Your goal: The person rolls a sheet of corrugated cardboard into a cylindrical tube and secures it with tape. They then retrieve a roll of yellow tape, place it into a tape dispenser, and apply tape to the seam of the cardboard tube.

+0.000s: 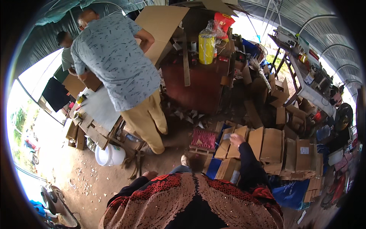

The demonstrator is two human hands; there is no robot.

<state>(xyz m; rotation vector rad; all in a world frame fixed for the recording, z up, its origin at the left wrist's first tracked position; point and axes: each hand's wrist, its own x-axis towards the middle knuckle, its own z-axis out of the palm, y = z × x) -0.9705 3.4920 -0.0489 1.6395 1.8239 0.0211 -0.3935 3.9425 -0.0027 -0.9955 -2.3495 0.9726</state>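
Cardboard cartons (272,145) are ranked in a close, overlapping row beside the wearer's right side, packed that way, it would seem, so that each stays upright against its neighbour and within reach. The right hand (237,139) is held over the near end of the row, its fingers loosely curled; whether cardboard is gripped or merely brushed cannot be told. The left hand (150,174) is kept low by the body, well apart from the cartons and part-hidden by the sleeve; its hold cannot be told either. Blue sheeting (286,194) is seen under the stack, perhaps laid to keep the cardboard off the dirt floor (85,168).

Beyond the cartons' near end, a pink bundle (204,138) is set low, narrowing the footing there. The path to the left-hand surface (100,108) is blocked by a co-worker in a patterned shirt (118,57), bent over a carton, with a second person (67,55) partly hidden behind. A white bucket (110,154) is stood under that surface's near edge, and pale scraps (89,177) are strewn nearby. A yellow container (206,47) is placed on the dark red surface (194,89) ahead.
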